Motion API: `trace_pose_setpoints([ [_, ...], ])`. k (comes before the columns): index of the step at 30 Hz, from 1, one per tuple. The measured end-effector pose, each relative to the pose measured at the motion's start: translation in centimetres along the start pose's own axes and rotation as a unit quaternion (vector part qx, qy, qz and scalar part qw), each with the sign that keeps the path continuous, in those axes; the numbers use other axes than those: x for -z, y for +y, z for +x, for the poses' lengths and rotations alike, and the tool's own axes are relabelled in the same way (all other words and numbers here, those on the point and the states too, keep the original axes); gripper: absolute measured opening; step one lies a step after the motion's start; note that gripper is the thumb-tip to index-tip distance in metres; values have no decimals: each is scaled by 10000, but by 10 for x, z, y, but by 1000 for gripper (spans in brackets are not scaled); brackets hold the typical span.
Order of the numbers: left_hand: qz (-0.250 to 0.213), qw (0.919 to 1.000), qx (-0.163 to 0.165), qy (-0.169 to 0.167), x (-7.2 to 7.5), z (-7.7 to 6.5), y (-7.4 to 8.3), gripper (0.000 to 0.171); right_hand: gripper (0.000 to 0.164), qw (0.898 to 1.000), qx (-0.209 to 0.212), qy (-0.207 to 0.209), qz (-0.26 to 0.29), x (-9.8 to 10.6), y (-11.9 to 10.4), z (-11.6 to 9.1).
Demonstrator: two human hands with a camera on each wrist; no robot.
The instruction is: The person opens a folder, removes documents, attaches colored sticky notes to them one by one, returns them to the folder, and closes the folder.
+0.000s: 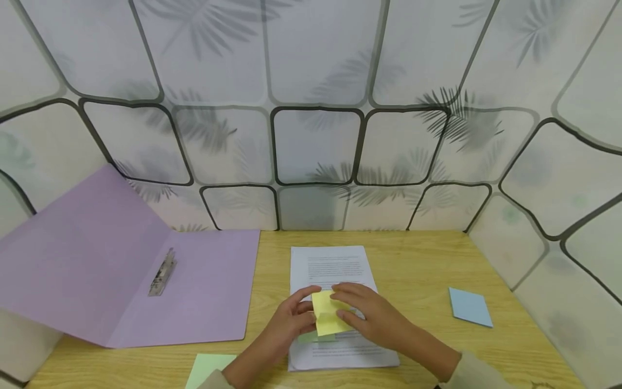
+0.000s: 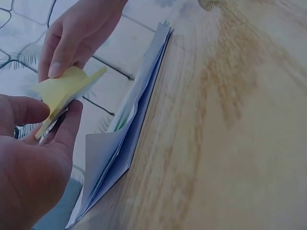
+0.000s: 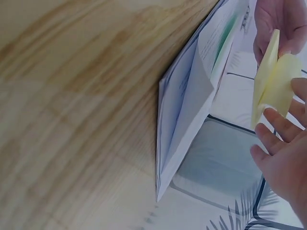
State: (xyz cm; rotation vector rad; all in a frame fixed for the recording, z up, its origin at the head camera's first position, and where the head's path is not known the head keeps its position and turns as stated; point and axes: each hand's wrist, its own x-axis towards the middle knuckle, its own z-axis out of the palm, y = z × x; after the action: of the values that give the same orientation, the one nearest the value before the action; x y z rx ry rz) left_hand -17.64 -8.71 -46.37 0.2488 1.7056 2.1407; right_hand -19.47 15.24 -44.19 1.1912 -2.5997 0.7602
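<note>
Over a stack of printed paper [image 1: 335, 267], my left hand [image 1: 286, 324] holds a yellow sticky note pad [image 3: 264, 76] between thumb and fingers. The pad's top yellow sheet [image 3: 284, 76] bends away from the rest, still joined along one edge. My right hand [image 1: 381, 320] pinches that lifted sheet, thumb on its face in the left wrist view. Beneath the hands, a pale green sticky note [image 1: 316, 337] lies on the printed page, partly hidden. The paper's near corners curl up in both wrist views.
A purple folder [image 1: 214, 286] lies spread at the left, its cover raised against the wall and a metal clip [image 1: 162, 273] inside. A blue sticky note pad [image 1: 470, 307] is at the right. A green pad [image 1: 209, 367] sits at the front edge, partly behind the left forearm.
</note>
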Motion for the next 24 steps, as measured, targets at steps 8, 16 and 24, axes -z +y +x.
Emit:
trace_pose_setpoints([
  [8, 25, 10000, -30, -91, -1, 1, 1, 62, 24, 9937, 884, 591, -341, -3, -5, 6],
  [16, 59, 10000, -69, -22, -2, 2, -1, 59, 22, 9796, 1583, 786, -954, -6, -10, 12],
  [24, 139, 9998, -83, 84, -2, 4, -6, 52, 18, 9770, 1612, 1206, -707, -9, -13, 14],
])
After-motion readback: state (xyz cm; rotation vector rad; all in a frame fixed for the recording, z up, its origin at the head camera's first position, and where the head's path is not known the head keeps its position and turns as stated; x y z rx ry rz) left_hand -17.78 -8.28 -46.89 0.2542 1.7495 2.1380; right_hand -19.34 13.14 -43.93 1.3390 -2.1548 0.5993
